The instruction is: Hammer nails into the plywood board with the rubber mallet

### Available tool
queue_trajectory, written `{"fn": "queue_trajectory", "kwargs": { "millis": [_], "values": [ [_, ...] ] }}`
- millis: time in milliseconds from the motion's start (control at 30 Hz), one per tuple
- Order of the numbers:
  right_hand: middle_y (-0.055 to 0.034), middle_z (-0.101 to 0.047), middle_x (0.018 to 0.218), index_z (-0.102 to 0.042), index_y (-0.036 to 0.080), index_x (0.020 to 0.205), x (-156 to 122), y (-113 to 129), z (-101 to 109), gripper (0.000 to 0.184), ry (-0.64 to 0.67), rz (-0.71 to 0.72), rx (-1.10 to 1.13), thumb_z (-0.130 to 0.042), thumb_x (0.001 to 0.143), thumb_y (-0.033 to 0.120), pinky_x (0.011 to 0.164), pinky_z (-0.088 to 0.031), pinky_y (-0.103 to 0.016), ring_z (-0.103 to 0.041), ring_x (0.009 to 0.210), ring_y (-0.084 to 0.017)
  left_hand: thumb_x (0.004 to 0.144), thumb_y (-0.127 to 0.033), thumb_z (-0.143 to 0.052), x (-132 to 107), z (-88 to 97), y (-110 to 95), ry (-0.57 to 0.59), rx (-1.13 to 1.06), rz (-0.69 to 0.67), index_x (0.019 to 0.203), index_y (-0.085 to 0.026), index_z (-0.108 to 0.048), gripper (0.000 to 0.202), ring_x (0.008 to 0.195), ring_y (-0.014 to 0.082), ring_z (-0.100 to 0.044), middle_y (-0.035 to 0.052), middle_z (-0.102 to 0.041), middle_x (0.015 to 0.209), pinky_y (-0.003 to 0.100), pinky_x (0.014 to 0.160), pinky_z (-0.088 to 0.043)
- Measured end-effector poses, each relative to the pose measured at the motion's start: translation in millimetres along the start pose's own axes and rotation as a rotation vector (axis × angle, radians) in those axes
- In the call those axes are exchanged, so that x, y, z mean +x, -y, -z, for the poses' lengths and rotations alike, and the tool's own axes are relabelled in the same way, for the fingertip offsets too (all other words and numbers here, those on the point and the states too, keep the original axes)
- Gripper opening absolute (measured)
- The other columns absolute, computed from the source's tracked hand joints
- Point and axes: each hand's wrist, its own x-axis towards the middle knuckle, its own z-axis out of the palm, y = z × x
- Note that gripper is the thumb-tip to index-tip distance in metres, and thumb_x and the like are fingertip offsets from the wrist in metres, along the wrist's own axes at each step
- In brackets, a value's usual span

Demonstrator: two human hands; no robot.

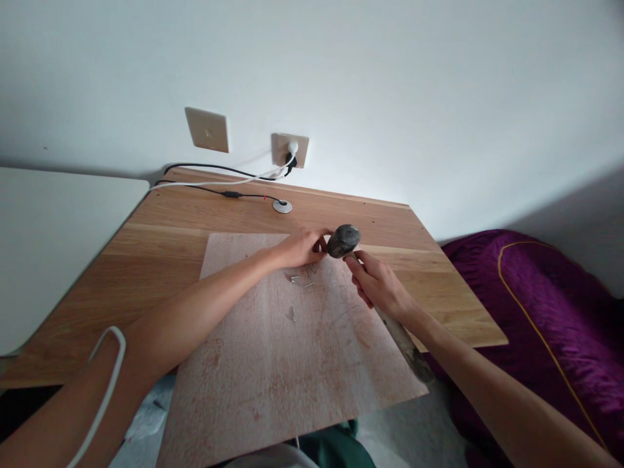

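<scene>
My right hand (377, 281) is wrapped around the wooden handle of a hammer (344, 241), close below its dark, rounded head. The handle's far end slants down past my right wrist. My left hand (302, 248) is beside the hammer head, near the far edge of a pale wooden board (292, 370). Its thumb and fingers are pinched together, and what they hold is hidden or too small to make out. Several small nails (303, 283) lie loose on the board just below my left hand.
The board rests on a wooden desk (453, 309) and overhangs its front edge. Cables run along the back to a wall socket (298, 153) and a round cable hole (282, 207). A white panel (58, 247) is at left, purple cloth (550, 325) at right.
</scene>
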Motion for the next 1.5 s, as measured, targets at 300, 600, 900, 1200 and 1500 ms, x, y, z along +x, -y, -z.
{"fn": "queue_trajectory", "kwargs": {
  "millis": [300,600,900,1200,1500],
  "values": [
    [0.0089,-0.049,0.058,-0.052,0.024,0.094,-4.0,1.2,2.2,0.035,-0.060,0.053,0.085,-0.042,0.103,0.056,0.034,-0.038,-0.020,-0.049,0.036,-0.009,0.082,-0.001,-0.064,0.9,-0.8,1.0,0.001,-0.042,0.010,0.129,-0.016,-0.066,0.049,0.071,0.0145,-0.070,0.0024,-0.077,0.086,0.024,0.068,-0.050],
    [0.0090,-0.049,0.057,-0.050,0.024,0.089,-6.7,-1.1,-1.7,0.033,-0.019,0.022,0.052,-0.042,0.103,0.054,0.032,-0.038,-0.019,-0.050,0.035,-0.009,0.081,-0.002,-0.064,0.2,-1.4,3.0,0.003,-0.003,0.015,0.132,-0.015,-0.065,0.052,0.071,0.0150,-0.069,0.0039,-0.078,0.090,0.025,0.068,-0.049],
    [0.0108,-0.046,0.054,-0.053,0.025,0.094,-31.4,-22.6,-4.3,0.038,0.085,-0.009,0.071,-0.039,0.103,0.059,0.033,-0.034,-0.020,-0.046,0.033,-0.010,0.080,-0.002,-0.064,-0.2,-2.6,3.2,-0.027,0.023,0.008,0.131,-0.018,-0.065,0.054,0.077,0.0161,-0.071,0.0020,-0.078,0.090,0.025,0.072,-0.050],
    [-0.0065,-0.075,0.078,-0.064,0.020,0.106,-36.6,-43.3,-9.7,0.033,-0.090,0.228,-0.290,-0.042,0.106,0.046,0.063,-0.050,-0.030,-0.074,0.070,-0.025,0.078,0.001,-0.067,0.8,-4.3,4.8,-0.022,0.006,0.038,0.133,-0.018,-0.065,0.058,0.077,0.0173,-0.072,0.0028,-0.078,0.092,0.026,0.071,-0.050],
    [-0.0140,-0.081,0.104,-0.063,0.018,0.129,-71.2,-63.9,-24.5,0.041,-0.308,0.220,-0.490,-0.041,0.109,0.046,0.068,-0.057,-0.037,-0.079,0.084,-0.032,0.081,-0.002,-0.068,-0.6,-2.2,1.0,-0.013,0.033,0.051,0.133,-0.019,-0.064,0.055,0.083,0.0174,-0.073,0.0024,-0.079,0.096,0.026,0.075,-0.051]
  ]
}}
